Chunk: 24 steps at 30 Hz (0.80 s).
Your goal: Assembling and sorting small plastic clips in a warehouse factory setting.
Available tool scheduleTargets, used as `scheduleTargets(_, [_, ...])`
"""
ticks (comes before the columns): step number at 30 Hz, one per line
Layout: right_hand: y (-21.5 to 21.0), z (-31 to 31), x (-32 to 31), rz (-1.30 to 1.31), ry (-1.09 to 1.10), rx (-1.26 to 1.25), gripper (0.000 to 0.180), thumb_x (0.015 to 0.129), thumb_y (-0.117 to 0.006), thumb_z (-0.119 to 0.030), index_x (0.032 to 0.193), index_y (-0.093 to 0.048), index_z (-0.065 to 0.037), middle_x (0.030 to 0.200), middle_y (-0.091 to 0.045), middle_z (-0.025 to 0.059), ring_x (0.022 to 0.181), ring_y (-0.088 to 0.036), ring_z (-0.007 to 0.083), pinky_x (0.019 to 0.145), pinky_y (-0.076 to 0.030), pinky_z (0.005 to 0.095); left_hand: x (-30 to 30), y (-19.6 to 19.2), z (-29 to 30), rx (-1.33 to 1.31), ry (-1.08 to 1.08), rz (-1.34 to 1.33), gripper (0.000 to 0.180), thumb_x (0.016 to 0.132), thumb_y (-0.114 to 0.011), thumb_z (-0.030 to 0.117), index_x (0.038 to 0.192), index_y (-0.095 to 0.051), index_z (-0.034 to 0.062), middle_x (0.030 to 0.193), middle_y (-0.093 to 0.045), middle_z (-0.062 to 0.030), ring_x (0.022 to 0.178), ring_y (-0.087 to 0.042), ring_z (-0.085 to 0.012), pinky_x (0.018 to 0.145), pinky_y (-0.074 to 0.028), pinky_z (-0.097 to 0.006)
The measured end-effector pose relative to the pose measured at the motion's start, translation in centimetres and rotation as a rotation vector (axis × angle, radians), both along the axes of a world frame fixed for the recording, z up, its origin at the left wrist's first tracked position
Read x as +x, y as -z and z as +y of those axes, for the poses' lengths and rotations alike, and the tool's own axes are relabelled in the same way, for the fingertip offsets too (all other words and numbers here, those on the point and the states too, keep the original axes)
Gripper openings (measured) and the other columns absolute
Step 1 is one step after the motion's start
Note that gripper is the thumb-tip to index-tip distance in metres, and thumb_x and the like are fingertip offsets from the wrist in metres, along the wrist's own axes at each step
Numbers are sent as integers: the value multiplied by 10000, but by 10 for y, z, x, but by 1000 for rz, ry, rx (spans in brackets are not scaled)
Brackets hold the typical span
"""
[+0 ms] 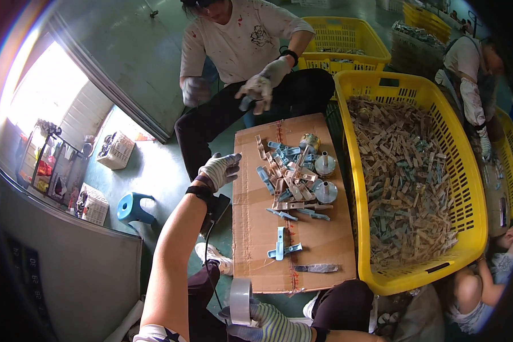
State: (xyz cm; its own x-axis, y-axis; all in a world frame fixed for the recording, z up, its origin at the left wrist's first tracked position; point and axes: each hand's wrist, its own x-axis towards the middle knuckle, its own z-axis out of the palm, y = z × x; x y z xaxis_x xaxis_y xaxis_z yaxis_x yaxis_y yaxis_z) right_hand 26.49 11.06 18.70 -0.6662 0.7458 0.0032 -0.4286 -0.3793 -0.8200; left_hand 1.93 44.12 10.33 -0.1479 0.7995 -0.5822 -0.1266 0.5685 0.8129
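The roll of grey tape [241,302] is at the near edge of the scene, just off the near left corner of the desk [256,251], which has a brown cardboard top. The right hand [268,324], in a striped glove, holds this roll — its fingers are closed on the lower part of the ring. The left hand [219,170], also in a striped glove, is beside the left edge of the desk; its fingers are partly spread and slightly bent, and nothing is seen between them.

On the near half of the desk lies a single blue clip [280,245], and nearer to the right is a dark flat strip [317,268]. Farther, there is a loose pile of beige and blue clips [290,179]. Two pale round discs [325,164], each with a peg standing up, are at its right side.

To the right of the desk stands a large yellow crate [396,283], which contains very many clips of the same colours. At the far side sits a co-worker [228,48] with gloved hands — one of them is blurred. At the left, a blue stool [133,208] stands on the floor.
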Motion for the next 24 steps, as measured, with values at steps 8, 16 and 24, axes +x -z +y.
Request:
scheduleTargets(8, [15,-7,-5,42,65,-255,311,831,-697,-94,1122,-587,-76,1002,-612,3,963,-574,114,840,-472,283,5,-10,16,-86,172,111,1034,682,-842,313,1468,-180,193,1499,-276,-108,1387,-241,-308,1076,-262,-523])
scheduleTargets(16, [13,0,-6,-80,32,-170,331,834,-702,-103,1142,-589,-53,1044,-634,27,979,-595,131,872,-481,301,-19,-5,9,-99,142,159,809,757,-760,406,1422,-343,211,1519,-232,-131,1417,-173,-338,1095,-226,-540])
scheduleTargets(24, [23,-6,-6,-77,106,-154,364,824,-703,-88,1162,-572,-61,1044,-632,23,982,-595,128,880,-476,306,3,-9,14,-115,307,331,563,865,-655,335,1379,-440,257,1474,-304,-114,1380,-259,-347,1064,-294,-552])
